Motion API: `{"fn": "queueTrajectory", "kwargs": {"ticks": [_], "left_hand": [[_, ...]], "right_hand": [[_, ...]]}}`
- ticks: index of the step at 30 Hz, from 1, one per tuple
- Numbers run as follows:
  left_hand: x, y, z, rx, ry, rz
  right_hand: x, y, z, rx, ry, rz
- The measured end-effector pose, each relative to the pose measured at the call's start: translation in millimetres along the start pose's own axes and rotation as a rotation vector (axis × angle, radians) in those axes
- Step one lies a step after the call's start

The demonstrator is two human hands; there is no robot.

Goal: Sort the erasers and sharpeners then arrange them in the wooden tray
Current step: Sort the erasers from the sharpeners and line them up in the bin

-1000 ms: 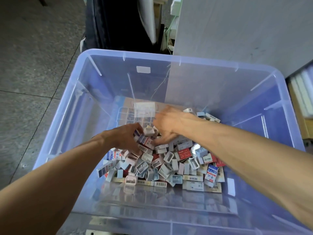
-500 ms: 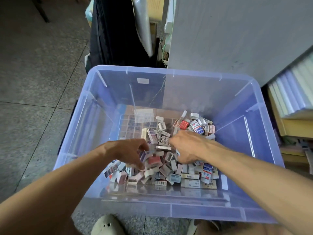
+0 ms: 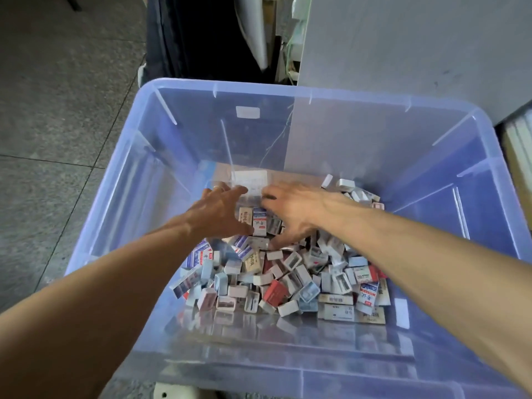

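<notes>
A heap of several small erasers and sharpeners [image 3: 290, 272] lies mixed in the bottom of a clear blue plastic bin [image 3: 121, 197]. Both my arms reach down into the bin. My left hand [image 3: 218, 211] is spread with straight fingers over the far left part of the heap. My right hand [image 3: 293, 211] lies palm down beside it on the far middle of the heap, fingers extended; its fingertips are blurred. A gridded clear sheet [image 3: 250, 182] shows on the bin floor just beyond both hands. No wooden tray is in view.
The bin stands on a grey tiled floor [image 3: 57, 125]. A grey board [image 3: 403, 47] leans behind it at the right, a dark bag or cover [image 3: 201, 38] behind it at the left. Stacked books or folders [image 3: 518, 156] sit at the far right.
Both hands have moved from the middle of the heap toward the far side of the bin, and their fingers have spread out. The camera has moved nearer the bin.
</notes>
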State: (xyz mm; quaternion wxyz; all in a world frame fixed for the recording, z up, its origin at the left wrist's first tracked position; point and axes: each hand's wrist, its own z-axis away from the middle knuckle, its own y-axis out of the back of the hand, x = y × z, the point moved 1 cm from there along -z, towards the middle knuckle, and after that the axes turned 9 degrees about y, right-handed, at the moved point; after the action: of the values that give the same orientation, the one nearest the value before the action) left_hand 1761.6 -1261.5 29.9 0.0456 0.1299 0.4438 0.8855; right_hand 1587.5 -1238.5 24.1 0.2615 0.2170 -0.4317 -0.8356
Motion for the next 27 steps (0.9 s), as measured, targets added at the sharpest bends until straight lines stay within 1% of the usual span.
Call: {"fn": "queueTrajectory", "kwargs": {"ticks": [2, 4, 5, 7, 10, 14, 16, 18, 22, 25, 27], "left_hand": [[3, -3, -3, -0.049, -0.037, -0.025], [8, -5, -5, -0.093, -0.120, -0.012], [10, -7, -6, -0.132, -0.152, 0.030], [12, -11, -8, -0.219, -0.146, 0.162], [12, -10, -12, -0.278, -0.137, 0.297], [12, -7, -10, -0.242, -0.178, 0.291], [12, -12, -7, -0.268, -0.199, 0.326], [10, -15, -3, -0.288, -0.211, 0.372], [6, -14, 0, -0.204, -0.264, 0.300], [3, -14, 3, -0.202, -0.247, 0.312], [-1, -12, 2, -0.158, -0.210, 0.331]], "right_hand": [[2, -6, -2, -0.036, -0.032, -0.062], [3, -8, 4, -0.054, -0.048, -0.241], [4, -9, 6, -0.043, -0.048, -0.300], [5, -10, 8, -0.001, -0.061, -0.339], [4, -10, 10, 0.032, -0.141, -0.438], [-3, -12, 16, 0.089, -0.196, -0.496], [-10, -15, 20, 0.056, -0.194, -0.504], [-17, -20, 26, 0.039, -0.189, -0.446], [-26, -23, 42, 0.044, -0.150, -0.423], [-30, -20, 44, 0.052, -0.146, -0.449], [-29, -17, 45, 0.048, -0.170, -0.533]]}}
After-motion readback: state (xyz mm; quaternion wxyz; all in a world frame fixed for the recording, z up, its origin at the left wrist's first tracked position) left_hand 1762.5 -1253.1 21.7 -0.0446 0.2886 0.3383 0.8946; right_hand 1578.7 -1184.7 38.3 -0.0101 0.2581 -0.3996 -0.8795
